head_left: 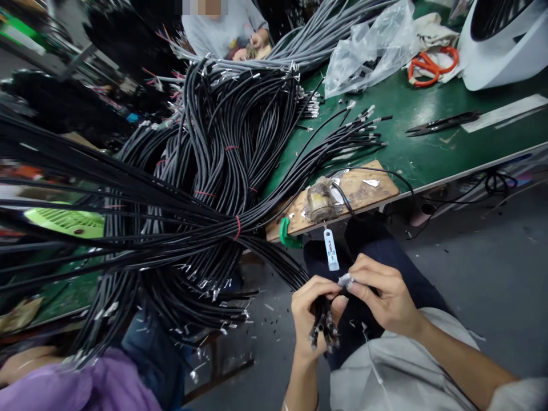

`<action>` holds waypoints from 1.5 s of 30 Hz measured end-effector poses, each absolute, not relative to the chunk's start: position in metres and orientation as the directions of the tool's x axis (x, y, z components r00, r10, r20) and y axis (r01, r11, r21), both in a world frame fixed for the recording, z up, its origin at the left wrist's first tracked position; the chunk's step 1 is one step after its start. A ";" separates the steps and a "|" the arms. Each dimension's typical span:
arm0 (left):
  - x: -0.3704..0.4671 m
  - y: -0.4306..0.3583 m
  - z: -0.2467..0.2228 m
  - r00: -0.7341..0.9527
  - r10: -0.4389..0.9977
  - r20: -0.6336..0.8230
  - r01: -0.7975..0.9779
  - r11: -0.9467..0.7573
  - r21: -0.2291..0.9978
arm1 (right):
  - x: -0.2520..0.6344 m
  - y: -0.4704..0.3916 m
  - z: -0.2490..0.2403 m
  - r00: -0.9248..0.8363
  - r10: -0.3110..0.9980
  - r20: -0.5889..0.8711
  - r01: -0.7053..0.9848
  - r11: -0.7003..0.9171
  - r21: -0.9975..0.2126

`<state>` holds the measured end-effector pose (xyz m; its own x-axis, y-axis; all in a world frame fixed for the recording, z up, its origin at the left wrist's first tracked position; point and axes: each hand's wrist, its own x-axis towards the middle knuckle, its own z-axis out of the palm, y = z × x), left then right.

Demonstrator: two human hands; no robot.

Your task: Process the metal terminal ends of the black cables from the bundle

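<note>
My left hand [314, 314] is wrapped round a bundle of black cables [291, 268], whose dark cut ends stick out below the palm. The thumb and fingers of my right hand [387, 291] pinch a small whitish-grey piece [345, 280] beside my left fingertips. What that piece is cannot be made out. Just above my hands, a light blue clip [330, 251] hangs from a small motor-like device [320, 201] on a wooden board [377, 185]. A green clamp [289, 234] grips the board's edge.
Large bundles of black cables [231, 142] cover the left and middle of the green table [436, 148]. Orange-handled scissors [432, 67], black snips [443, 123] and a plastic bag [370, 51] lie at the right. One person [226, 31] sits across; a purple sleeve [85, 382] shows lower left.
</note>
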<state>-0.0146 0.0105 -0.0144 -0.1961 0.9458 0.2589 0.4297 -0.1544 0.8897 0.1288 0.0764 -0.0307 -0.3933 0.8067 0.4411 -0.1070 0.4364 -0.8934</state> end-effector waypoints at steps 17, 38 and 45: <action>-0.006 0.011 -0.011 -0.213 0.961 0.175 0.514 -0.042 0.857 | 0.115 0.074 -0.037 -0.508 0.842 -0.184 -0.570 -0.488 -0.660; -0.013 0.008 -0.023 0.017 0.993 0.113 0.512 -0.106 0.852 | 0.140 0.094 -0.034 -0.610 0.782 -0.127 0.128 -0.061 -0.990; -0.015 0.004 -0.020 -0.038 0.987 0.155 0.520 -0.113 0.847 | 0.135 0.118 -0.054 -0.799 0.600 -0.045 -0.165 -0.291 -0.943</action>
<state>-0.0146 0.0036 -0.0199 -0.0380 0.9872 0.1548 0.5202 -0.1127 0.8466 0.1349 0.1177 -0.0545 -0.7986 0.6002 -0.0455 -0.1647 -0.2905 -0.9426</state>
